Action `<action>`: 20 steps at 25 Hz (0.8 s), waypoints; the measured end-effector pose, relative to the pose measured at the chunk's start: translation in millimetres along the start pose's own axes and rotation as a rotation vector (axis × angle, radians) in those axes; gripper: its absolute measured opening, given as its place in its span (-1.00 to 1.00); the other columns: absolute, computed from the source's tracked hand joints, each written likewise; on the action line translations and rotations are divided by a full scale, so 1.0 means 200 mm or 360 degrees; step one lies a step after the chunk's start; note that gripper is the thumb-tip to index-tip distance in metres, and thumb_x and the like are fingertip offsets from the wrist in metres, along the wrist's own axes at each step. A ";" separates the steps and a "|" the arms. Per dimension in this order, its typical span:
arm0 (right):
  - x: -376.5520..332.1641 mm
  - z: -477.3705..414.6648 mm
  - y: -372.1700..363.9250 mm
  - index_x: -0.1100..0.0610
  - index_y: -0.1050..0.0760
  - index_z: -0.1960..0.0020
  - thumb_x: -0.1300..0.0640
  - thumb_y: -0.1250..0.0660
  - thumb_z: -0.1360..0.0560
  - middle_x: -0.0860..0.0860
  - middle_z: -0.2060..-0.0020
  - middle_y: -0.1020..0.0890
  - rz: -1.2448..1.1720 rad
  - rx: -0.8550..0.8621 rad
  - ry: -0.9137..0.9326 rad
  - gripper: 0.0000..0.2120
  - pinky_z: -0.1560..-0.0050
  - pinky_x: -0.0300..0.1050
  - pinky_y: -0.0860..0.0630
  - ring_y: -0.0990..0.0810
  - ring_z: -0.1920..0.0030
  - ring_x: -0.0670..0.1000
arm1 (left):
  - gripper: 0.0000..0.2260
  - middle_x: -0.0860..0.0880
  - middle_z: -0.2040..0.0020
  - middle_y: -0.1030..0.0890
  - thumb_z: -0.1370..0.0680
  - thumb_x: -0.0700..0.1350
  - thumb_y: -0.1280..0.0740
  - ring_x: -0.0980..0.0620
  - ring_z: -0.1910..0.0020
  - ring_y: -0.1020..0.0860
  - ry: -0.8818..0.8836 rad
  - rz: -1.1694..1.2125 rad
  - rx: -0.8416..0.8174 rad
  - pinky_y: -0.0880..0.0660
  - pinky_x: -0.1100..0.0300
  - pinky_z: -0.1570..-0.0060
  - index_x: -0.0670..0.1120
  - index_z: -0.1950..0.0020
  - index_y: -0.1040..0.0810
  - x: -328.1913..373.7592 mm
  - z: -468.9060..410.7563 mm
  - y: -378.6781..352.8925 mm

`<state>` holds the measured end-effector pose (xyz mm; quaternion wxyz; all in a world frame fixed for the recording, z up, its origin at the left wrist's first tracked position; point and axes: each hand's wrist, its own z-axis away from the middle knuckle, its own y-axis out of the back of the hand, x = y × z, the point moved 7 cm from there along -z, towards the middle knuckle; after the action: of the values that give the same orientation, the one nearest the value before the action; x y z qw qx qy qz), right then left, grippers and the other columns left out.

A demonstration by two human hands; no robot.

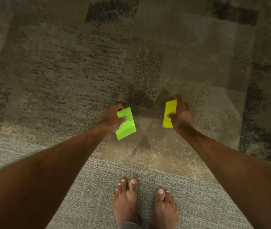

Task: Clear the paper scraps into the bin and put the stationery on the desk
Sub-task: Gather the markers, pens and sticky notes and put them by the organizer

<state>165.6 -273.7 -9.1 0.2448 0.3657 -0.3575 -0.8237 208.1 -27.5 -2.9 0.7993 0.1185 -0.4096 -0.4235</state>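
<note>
My left hand (110, 119) grips a lime-green sticky-note pad (126, 124) with blue writing on its top sheet, thumb pressed on its face. A little to the right, my right hand (181, 115) holds a yellow sticky-note pad (169, 113), fingers behind it and thumb across its front. Both pads hang above the floor, roughly a hand's width apart. No bin, desk or paper scraps are in view.
Below the hands lies a patterned beige and dark rug (82, 63). Its near edge meets a grey carpet (90, 187), where my bare feet (144, 207) stand. The picture is blurred by motion.
</note>
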 end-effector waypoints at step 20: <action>-1.29 0.99 2.17 0.19 -0.52 -0.18 0.26 -0.51 -0.34 0.15 0.01 -0.67 -0.0710 -0.0079 0.0430 -0.57 -0.02 0.03 -0.60 -0.64 0.06 0.15 | -0.72 -0.04 0.08 -0.66 -0.55 -0.27 -0.21 0.01 0.21 -0.62 -0.0195 0.1294 -0.0312 -0.58 0.12 0.14 0.00 -0.12 -0.60 1.97 1.40 1.27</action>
<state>230.7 -292.3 528.0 0.1115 0.5361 -0.2117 -0.8095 264.0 -133.4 529.6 0.8829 -0.1546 -0.4276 -0.1169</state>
